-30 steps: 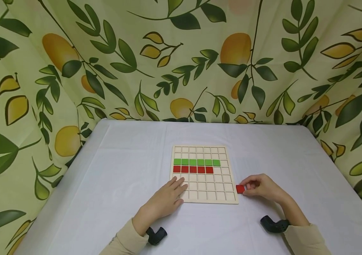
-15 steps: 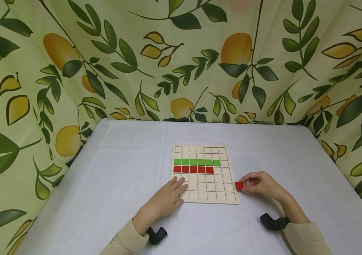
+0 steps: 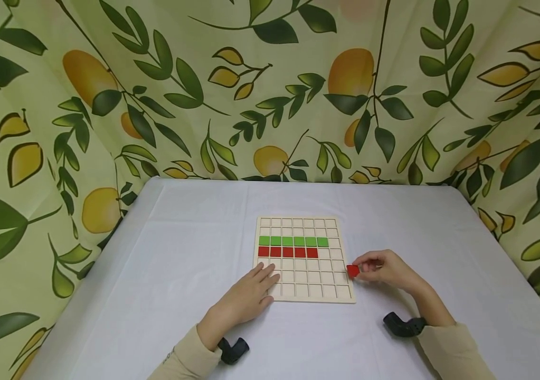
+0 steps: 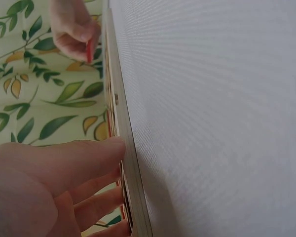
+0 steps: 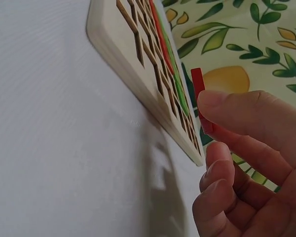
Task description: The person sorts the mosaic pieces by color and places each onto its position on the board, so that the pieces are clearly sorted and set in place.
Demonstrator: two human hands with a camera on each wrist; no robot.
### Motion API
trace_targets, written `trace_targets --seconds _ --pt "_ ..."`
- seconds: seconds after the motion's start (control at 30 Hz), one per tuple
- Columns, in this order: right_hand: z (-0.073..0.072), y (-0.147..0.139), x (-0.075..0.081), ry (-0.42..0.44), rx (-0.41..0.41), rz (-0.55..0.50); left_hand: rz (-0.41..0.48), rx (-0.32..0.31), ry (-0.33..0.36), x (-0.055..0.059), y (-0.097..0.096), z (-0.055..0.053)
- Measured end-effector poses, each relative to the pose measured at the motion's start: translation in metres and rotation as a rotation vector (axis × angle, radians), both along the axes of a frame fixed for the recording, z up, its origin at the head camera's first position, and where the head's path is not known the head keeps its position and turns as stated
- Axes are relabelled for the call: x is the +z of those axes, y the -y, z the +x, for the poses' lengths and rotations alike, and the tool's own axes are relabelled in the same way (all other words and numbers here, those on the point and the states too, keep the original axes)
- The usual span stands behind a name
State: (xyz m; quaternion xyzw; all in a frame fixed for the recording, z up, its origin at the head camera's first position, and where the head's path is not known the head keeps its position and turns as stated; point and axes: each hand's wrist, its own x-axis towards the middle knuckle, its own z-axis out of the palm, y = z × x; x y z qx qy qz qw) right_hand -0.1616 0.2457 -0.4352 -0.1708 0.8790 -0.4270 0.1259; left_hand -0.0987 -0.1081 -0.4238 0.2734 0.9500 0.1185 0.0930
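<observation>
A pale wooden grid board (image 3: 308,291) lies on the table, with a row of green square tiles (image 3: 293,241) and, just below it, a row of red square tiles (image 3: 287,252). My left hand (image 3: 246,293) rests with fairly straight fingers on the board's near left corner; its thumb (image 4: 89,155) lies at the board's edge in the left wrist view. Between thumb and forefinger, my right hand (image 3: 388,269) pinches a red tile (image 5: 198,81) at the board's right edge. In the right wrist view that tile is raised above the table, its other fingers curled loosely below.
A white cloth (image 3: 193,232) covers the table. Behind and at both sides hangs a curtain (image 3: 179,121) with a leaf and fruit print. Each wrist wears a black device, such as the one (image 3: 405,324) on the right.
My right hand has lifted slightly and moved left and away from me with the red tile, which now overlaps the board's right edge and is tilted. The left hand has stayed put.
</observation>
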Motion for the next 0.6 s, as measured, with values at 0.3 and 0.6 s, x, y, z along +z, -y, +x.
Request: trace_targets --seconds 0.3,0.6 --pt "-0.004 0.005 0.005 -0.013 0.015 -0.006 0.006 -0.004 -0.001 0.001 -0.001 -0.001" --pt "-0.009 0.013 0.01 -0.011 0.01 -0.017 0.011 0.001 0.001 0.0 0.0 0.0"
